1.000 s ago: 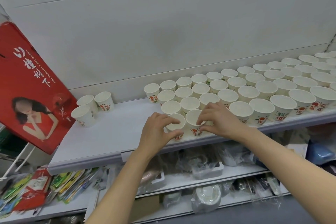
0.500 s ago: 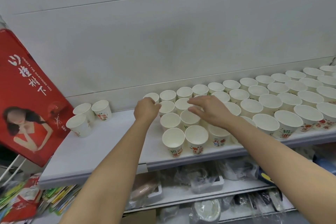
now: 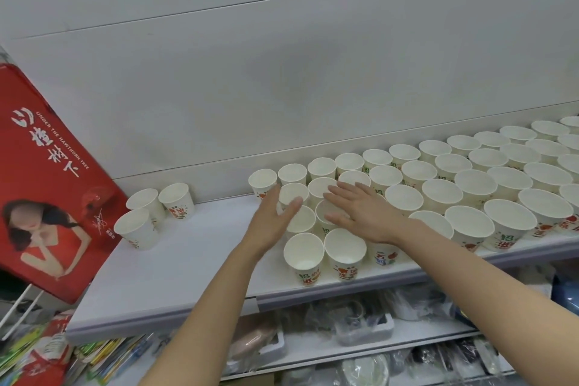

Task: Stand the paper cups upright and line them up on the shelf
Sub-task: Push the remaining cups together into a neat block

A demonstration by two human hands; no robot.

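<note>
Most paper cups [image 3: 404, 197] stand upright in rows toward the shelf [image 3: 188, 266] right end. Three cups [image 3: 150, 213] at its left rear remain unaligned. Your left hand [image 3: 272, 219] and right hand [image 3: 360, 213], fingers straight, hold nothing.

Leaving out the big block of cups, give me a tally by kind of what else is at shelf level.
Stray paper cups: 3
Hands (left hand, right hand): 2
Red poster: 1
Total: 6
</note>
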